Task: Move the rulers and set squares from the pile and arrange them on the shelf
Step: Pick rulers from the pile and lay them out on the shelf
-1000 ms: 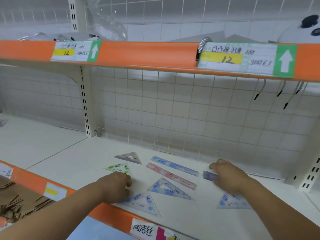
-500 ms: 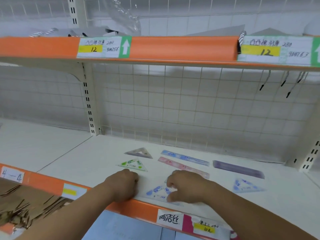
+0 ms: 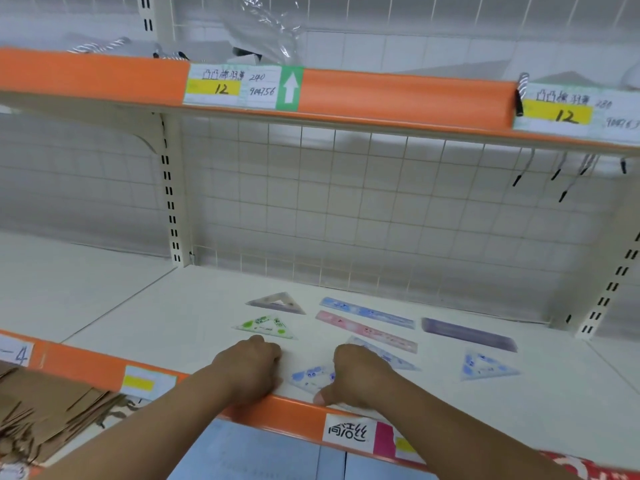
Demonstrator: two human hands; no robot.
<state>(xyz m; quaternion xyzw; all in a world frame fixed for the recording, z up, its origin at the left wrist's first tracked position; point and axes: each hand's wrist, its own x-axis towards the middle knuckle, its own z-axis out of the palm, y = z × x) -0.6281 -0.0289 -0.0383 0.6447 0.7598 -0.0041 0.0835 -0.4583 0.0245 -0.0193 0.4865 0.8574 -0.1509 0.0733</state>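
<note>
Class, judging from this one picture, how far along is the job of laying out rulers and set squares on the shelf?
Done: three rulers, blue, pink and purple, lie apart, as do three set squares.
In hand: both hands, left and right, work a blue set square near the front edge.
Left: no pile shows, so I cannot tell.

On the shelf, set squares lie left of the rulers.

Green-spotted set square; pink ruler; blue ruler; purple ruler; orange shelf edge; greyish, perhaps lilac, set square
</note>
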